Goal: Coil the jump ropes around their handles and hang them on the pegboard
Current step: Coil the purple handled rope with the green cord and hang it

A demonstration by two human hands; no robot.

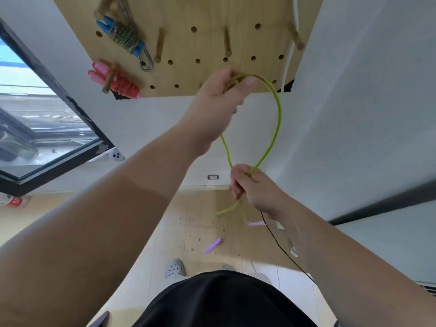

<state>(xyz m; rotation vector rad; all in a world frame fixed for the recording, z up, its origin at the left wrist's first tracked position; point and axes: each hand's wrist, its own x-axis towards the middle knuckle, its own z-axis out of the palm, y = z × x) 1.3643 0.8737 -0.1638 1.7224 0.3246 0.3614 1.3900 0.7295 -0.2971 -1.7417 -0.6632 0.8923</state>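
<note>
Black shirt (224, 303) fills the bottom edge. Right hand (252, 188), centre-right, curls its fingers (236, 185) round the green jump rope (279, 119). Left hand (219, 95), higher, grips the loop's top at the pegboard (207, 15), upper centre.

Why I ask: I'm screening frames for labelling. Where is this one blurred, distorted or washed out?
Head view: the left hand is motion-blurred along its lower edge; the green jump rope, crisp in its loop, smears below the right hand; the purple handles on the floor look soft; the window is partly washed out; the wide lens splays the pegboard.
</note>
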